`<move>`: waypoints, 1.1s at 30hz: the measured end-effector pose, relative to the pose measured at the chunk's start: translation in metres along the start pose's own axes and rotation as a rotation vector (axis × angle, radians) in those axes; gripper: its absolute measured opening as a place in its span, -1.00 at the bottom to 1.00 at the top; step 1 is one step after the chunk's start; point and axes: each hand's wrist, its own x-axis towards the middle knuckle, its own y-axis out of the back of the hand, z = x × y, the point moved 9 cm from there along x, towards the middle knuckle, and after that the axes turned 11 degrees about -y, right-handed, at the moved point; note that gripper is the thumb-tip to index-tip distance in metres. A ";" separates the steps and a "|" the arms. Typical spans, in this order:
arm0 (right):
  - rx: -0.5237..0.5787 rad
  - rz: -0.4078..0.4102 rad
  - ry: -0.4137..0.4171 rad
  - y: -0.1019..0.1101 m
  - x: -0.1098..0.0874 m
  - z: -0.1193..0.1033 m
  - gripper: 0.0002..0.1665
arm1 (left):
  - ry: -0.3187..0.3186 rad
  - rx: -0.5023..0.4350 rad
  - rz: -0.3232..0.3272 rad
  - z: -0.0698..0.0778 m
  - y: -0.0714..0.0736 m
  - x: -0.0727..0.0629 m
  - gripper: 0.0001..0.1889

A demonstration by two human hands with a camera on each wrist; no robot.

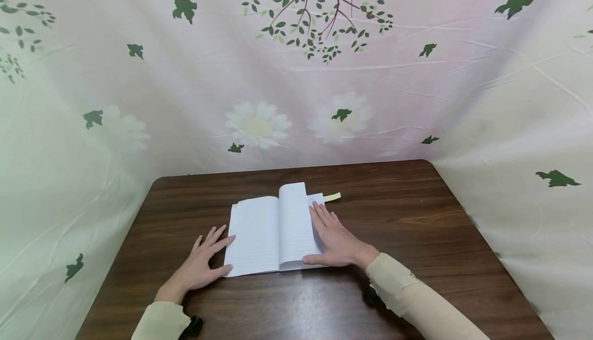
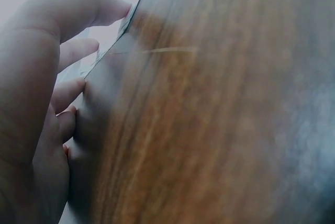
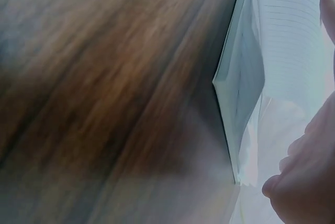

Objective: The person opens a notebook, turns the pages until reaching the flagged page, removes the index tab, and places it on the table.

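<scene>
An open notebook [image 1: 254, 234] with lined pages lies on the table, a page on its right half curving up off the ones below. My left hand [image 1: 199, 265] is spread at the notebook's left edge, thumb and forefinger right at the page border. Across the right half rests my right hand [image 1: 340, 242], its fingers extended toward the top and the thumb at the lower edge. A pale yellow strip [image 1: 332, 197] sticks out beyond the top right corner. In the right wrist view the raised lined page [image 3: 290, 30] shows beside the right hand's fingers.
The dark wooden table [image 1: 394, 201] reaches back to a hanging cloth [image 1: 194, 98] printed with leaves, birds and daisies, which also rises on both sides. Dark straps sit at both wrists by the pale sleeves [image 1: 162, 322].
</scene>
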 end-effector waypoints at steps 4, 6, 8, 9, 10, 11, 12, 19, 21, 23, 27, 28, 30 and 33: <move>-0.006 0.005 0.020 0.003 0.001 -0.008 0.57 | -0.004 -0.009 0.004 0.001 0.000 0.000 -0.22; -0.005 0.007 0.028 0.004 0.002 -0.013 0.57 | -0.010 -0.018 0.007 0.002 0.001 0.000 -0.22; -0.010 0.009 0.037 0.006 0.003 -0.019 0.56 | -0.016 -0.028 0.009 0.002 0.001 0.000 -0.22; -0.009 0.010 0.041 0.007 0.003 -0.022 0.55 | -0.019 -0.031 0.010 0.002 0.002 0.000 -0.22; -0.011 0.012 0.045 0.007 0.004 -0.024 0.55 | -0.021 -0.033 0.010 0.003 0.002 0.000 -0.22; -0.012 0.012 0.047 0.007 0.005 -0.026 0.55 | -0.023 -0.033 0.010 0.003 0.002 0.000 -0.22; -0.013 0.012 0.048 0.007 0.006 -0.028 0.55 | -0.025 -0.032 0.010 0.003 0.002 0.000 -0.22; -0.002 0.011 0.066 0.006 0.009 -0.040 0.56 | -0.034 -0.028 0.013 0.005 0.002 0.000 -0.22; -0.002 0.011 0.074 0.006 0.011 -0.043 0.56 | -0.032 -0.028 0.014 0.005 0.002 0.000 -0.22; 0.007 0.012 0.086 0.006 0.012 -0.047 0.56 | -0.031 -0.028 0.015 0.005 0.002 0.000 -0.22; 0.019 0.005 0.103 0.004 0.014 -0.055 0.60 | -0.029 -0.031 0.014 0.004 0.002 0.000 -0.22; 0.022 0.004 0.112 0.004 0.015 -0.057 0.61 | -0.029 -0.030 0.014 0.005 0.002 0.000 -0.22; 0.009 -0.004 0.125 0.001 0.016 -0.062 0.62 | -0.027 -0.031 0.012 0.005 0.002 0.000 -0.22; 0.001 -0.023 0.148 -0.004 0.016 -0.069 0.61 | -0.028 -0.030 0.012 0.005 0.001 0.000 -0.22</move>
